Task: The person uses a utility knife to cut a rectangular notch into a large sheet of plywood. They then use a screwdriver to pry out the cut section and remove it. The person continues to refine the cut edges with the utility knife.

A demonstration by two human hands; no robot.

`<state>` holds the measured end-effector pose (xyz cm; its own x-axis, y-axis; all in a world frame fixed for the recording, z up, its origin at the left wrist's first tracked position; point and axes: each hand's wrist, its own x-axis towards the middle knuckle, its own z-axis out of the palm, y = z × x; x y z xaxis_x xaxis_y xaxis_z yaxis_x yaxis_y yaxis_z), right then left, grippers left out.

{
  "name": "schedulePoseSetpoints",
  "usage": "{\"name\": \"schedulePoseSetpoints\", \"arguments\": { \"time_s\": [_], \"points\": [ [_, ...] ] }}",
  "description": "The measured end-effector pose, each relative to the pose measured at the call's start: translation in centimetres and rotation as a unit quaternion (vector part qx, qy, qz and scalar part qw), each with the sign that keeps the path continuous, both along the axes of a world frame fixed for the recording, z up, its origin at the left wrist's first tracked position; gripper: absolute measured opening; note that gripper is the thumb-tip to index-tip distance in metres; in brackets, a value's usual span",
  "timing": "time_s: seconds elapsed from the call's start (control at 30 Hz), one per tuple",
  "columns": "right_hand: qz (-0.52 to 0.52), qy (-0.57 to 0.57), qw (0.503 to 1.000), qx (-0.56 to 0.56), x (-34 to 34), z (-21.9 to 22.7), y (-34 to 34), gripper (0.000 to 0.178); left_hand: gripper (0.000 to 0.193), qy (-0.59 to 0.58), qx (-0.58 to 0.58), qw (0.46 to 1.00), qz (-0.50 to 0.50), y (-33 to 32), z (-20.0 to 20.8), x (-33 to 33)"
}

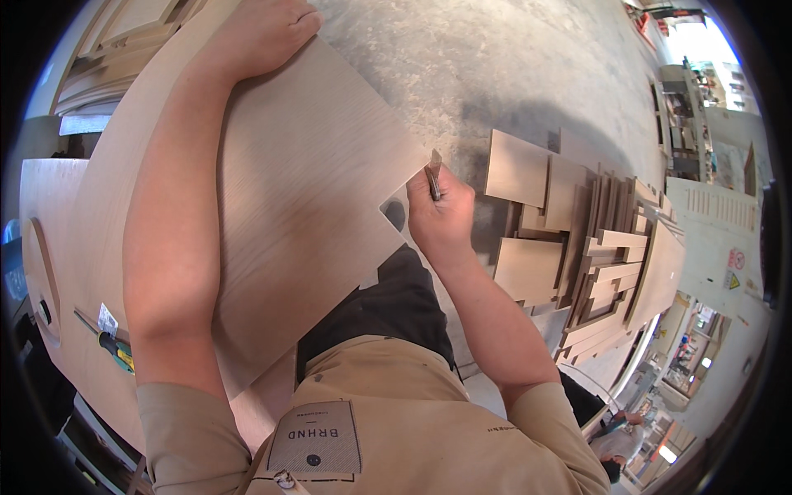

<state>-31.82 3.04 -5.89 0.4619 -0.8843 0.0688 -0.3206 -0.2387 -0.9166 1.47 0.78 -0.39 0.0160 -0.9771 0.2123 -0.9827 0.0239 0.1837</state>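
Observation:
A flat wood-grain panel (305,181) lies tilted across the table in front of me, with a square notch cut into its right corner. My left hand (276,33) is closed over the panel's far corner, its fingertips partly hidden, and the left forearm stretches along the board. At the near right, just beside the notch, my right hand (441,216) grips a small metal utility knife (435,177). Its short blade points up and away from me, close to the panel's edge. Whether the blade touches the wood, I cannot tell.
A large pale wooden tabletop (99,231) curves along the left, holding a screwdriver (107,342) with a dark and yellow handle. Stacked brown boards (569,239) stand on the right. Concrete floor (462,58) lies ahead. Another person (619,441) is at the lower right.

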Motion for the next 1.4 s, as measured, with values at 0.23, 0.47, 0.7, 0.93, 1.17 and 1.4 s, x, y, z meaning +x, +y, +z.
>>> {"name": "schedulePoseSetpoints", "arguments": {
  "time_s": [0.23,0.47,0.7,0.93,1.17,1.4],
  "points": [
    [0.150,0.024,0.976,-0.159,-0.5,1.4,0.3,0.013,0.035,-0.033,0.043,0.998,0.024,-0.1,1.0,-0.8],
    [0.129,0.112,0.983,-0.064,-0.7,2.9,-0.5,0.003,0.037,0.004,0.001,1.000,0.009,0.0,1.2,-0.8],
    [0.118,0.146,0.982,0.000,-0.7,4.0,-0.8,0.015,0.037,-0.017,0.003,1.000,0.001,0.0,0.7,-0.4],
    [0.340,0.189,0.921,-0.026,-0.8,4.8,-2.5,0.002,0.037,-0.004,-0.011,1.000,-0.007,-0.1,0.4,-0.4],
    [0.496,0.273,0.812,-0.140,-0.7,6.0,-6.3,0.007,0.038,0.003,-0.005,1.000,-0.002,-0.2,0.5,-0.3],
    [0.465,0.237,0.848,-0.091,-0.8,6.5,-6.2,0.009,0.039,-0.011,0.019,1.000,0.021,-0.2,0.6,-0.6]
  ]
}}
